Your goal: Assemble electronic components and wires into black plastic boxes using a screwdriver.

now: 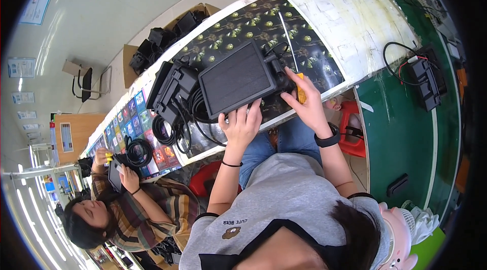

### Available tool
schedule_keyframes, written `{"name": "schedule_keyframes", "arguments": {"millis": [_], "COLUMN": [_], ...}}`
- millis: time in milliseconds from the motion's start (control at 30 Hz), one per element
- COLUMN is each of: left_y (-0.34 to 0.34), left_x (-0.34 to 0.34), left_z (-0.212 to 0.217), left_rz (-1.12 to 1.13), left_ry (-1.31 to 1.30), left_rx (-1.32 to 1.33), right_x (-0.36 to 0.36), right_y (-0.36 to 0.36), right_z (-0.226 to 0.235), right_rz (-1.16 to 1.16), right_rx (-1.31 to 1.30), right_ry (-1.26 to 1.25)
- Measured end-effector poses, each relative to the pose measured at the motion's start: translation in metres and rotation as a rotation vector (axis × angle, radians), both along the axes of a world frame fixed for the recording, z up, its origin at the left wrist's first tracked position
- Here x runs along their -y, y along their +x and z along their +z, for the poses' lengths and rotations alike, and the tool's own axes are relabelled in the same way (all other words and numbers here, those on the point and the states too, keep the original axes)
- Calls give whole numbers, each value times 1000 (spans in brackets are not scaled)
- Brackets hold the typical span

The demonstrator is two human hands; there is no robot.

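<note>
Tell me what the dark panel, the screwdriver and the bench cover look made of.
Panel: likely moulded matte black plastic around a dark, finely lined face with a dull sheen, possibly glass. Screwdriver: thin bright metal shaft, orange handle, probably plastic, in the right hand. Bench cover: a printed sheet, glossy in patches.

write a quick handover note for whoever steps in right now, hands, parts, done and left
Left hand: grip on the near edge of the black solar panel, steadying it on the patterned bench.
Right hand: grip on a yellow-handled screwdriver, at the panel's right-side bracket.
Nearby: black housings with coiled cables left of the panel.
Done: panel laid flat on the bench.
Left: cannot tell whether the bracket is fastened.
</note>
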State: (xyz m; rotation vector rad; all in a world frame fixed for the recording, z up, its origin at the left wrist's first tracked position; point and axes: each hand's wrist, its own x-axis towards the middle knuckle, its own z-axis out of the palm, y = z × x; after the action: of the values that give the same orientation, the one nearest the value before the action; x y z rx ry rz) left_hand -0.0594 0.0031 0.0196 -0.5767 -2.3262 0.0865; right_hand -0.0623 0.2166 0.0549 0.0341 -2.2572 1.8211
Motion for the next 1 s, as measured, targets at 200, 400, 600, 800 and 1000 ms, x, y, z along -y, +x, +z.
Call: {"name": "schedule_keyframes", "arguments": {"millis": [200, 400, 600, 800, 1000], "left_y": [2, 8, 14, 13, 6], "left_x": [-9, -28, -30, -29, -37], "left_z": [7, 15, 19, 33, 88], "left_rz": [0, -18, -8, -42, -623], "left_ry": [4, 86, 106, 113, 327], "left_rx": [10, 123, 164, 176, 34], "right_x": [-12, -24, -28, -33, -32], "right_y": [-6, -10, -20, -39, -39], "right_z": [-18, -31, -40, -67, -55], "right_rz": [51, 90, 88, 138, 140], "right_rx": [20, 163, 142, 91, 148], "right_ry": [-75, -233, -216, -254, -89]}}
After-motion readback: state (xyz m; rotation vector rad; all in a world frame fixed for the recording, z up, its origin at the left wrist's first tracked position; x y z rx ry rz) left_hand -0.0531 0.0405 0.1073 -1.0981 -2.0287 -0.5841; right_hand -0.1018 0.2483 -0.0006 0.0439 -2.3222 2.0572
